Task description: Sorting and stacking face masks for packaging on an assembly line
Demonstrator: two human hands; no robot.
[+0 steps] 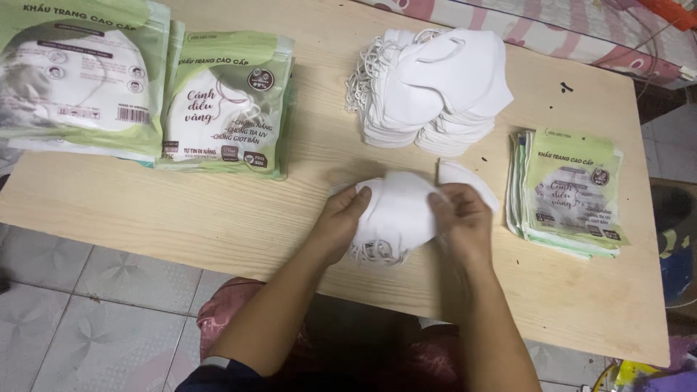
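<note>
I have a small stack of white face masks (398, 210) in front of me, near the front edge of the wooden surface (218, 218), and both my hands are on it. My left hand (340, 221) cups the stack's left side, thumb lying over the top mask and fingers curled underneath by the ear loops. My right hand (465, 218) pinches the right edge of the stack between thumb and fingertips. One more white mask (465, 176) lies just behind my right hand, partly hidden by it. Farther back sits a big pile of white masks (432, 91), loops hanging to its left. To my right is a stack of flat green-and-clear bags (570, 192). At the far left stand two filled green mask packs (145, 91), side by side and touching.
</note>
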